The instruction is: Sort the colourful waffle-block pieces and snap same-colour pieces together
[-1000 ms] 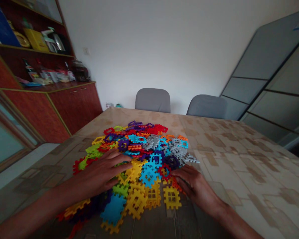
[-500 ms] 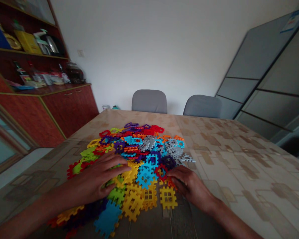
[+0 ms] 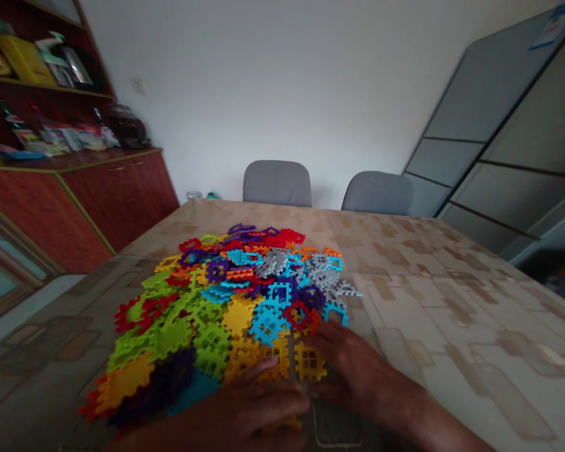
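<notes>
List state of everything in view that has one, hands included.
Toothed plastic pieces: heaped, overlapping
Yellow window piece: flat, by the right hand
Left hand: low at the pile's near edge, blurred; grip unclear
Right hand: at the pile's right side; grip unclear
Lower cabinet doors: shut
Kettle: upright on shelf
Gray chairs: upright

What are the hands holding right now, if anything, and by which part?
It cannot be told. The right hand is at the right edge of a yellow windowed piece; the blurred left hand is over other yellow pieces, its grip hidden.
</notes>
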Tool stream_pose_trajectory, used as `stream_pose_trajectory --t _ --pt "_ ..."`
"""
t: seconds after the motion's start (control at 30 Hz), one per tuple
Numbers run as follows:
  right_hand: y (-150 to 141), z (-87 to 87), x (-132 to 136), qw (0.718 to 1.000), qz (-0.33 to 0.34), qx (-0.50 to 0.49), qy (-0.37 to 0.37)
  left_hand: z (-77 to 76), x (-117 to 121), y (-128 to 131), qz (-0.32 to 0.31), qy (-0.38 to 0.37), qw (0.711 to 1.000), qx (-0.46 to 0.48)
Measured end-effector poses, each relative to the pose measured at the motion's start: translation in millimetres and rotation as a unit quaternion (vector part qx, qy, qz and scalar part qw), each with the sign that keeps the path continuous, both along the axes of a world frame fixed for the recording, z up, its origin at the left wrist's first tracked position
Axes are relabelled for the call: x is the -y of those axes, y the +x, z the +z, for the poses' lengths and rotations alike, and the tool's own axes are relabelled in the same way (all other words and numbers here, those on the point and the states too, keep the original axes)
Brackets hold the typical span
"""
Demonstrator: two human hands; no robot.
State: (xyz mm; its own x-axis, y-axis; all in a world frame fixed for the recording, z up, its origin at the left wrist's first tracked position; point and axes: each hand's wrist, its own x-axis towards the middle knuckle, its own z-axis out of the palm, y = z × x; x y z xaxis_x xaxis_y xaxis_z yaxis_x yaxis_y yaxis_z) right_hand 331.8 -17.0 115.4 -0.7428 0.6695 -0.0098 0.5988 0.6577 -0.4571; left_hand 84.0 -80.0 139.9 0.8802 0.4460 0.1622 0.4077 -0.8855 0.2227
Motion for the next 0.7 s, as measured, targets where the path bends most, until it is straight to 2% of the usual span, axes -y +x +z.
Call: stream_pose_trajectory --t 0.1,0.2,0.3,0.47,0.6,0.7 --pt "-5 -2.6 3 0.999 -0.013 0.041 -0.004 -1.5 2 -11 0.040 0.015 0.999 0.021" --pt "-9 -2.7 3 0.999 -0.012 0.044 -0.001 -10.0 8 -13 0.068 0.027 0.996 0.056" --pt "-6 1.7 6 0.999 0.009 0.039 0.000 -24.5 13 -8 0.073 0.039 0.995 0.064" --pt "14 8.6 15 0.999 0.048 0.016 -0.010 -54.8 18 3 0.077 0.050 0.992 0.090" --pt "15 7.0 21 0.999 -0.011 0.028 -0.032 -70.2 23 6 0.109 0.090 0.983 0.121" --pt "0 1.9 26 0.993 -0.072 0.089 -0.041 -68.9 26 6 0.126 0.110 0.976 0.138"
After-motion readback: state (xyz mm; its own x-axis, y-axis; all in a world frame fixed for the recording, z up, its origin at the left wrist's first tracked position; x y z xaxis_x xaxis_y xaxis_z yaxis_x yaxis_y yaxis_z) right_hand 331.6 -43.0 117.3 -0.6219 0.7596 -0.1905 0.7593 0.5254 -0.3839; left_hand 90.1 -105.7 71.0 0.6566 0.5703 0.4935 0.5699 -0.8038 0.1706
